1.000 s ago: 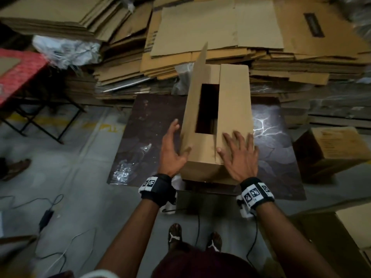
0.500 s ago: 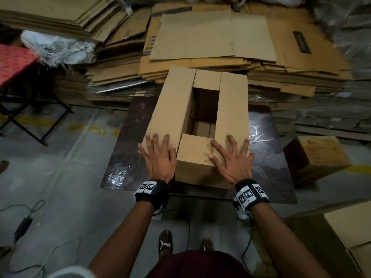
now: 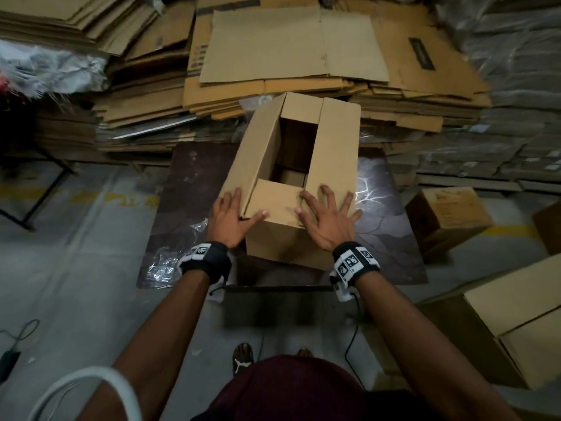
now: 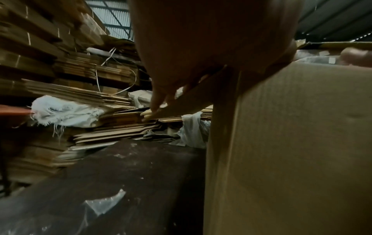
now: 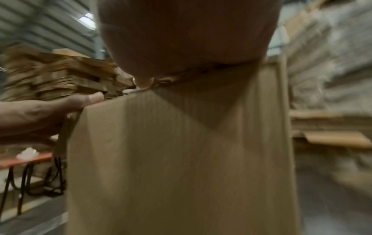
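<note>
An open-topped cardboard box (image 3: 331, 153) stands on a dark board (image 3: 194, 192). Its right long flap lies flat and its left long flap (image 3: 258, 147) slants upward. My right hand (image 3: 329, 220) lies flat with spread fingers on the near end of the right flap, thumb on the short near flap (image 3: 276, 199). My left hand (image 3: 233, 217) sits at the box's near left corner, straight fingers against the outside of the left flap, thumb on the short flap. In the left wrist view the box wall (image 4: 292, 143) fills the right side. The right wrist view shows the box wall (image 5: 181, 159) below my palm.
Stacks of flattened cardboard (image 3: 288, 47) rise behind the box. A small closed box (image 3: 446, 217) sits on the floor to the right, a larger one (image 3: 516, 323) nearer me. Plastic film (image 3: 170, 262) lies on the board's near left corner. A white sack (image 3: 51, 68) lies at back left.
The left flap went from upright to pressed flat, and now slants up again. My left hand slid off its top to the near corner. My right hand stayed on the right flap.
</note>
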The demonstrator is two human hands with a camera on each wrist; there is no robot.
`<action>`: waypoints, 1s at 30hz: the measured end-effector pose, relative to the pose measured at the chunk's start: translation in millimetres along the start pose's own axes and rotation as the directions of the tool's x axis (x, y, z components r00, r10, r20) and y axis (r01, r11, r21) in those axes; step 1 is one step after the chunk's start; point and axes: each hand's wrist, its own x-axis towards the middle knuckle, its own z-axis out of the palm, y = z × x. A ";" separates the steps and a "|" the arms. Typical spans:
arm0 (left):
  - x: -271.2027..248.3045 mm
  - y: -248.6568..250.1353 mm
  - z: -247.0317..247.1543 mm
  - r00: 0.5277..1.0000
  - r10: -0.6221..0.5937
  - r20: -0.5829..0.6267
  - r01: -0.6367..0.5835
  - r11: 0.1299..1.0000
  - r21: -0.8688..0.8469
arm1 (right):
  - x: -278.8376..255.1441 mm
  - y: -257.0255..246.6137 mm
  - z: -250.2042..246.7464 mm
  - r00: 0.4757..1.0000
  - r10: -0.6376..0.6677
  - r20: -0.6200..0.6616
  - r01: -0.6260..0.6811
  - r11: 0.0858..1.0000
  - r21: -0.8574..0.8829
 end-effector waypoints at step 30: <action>-20.8 54.4 39.5 0.892 0.448 -0.056 -0.438 0.889 0.135 | -7.8 96.1 -17.3 0.978 -0.205 -0.038 0.189 0.946 -0.263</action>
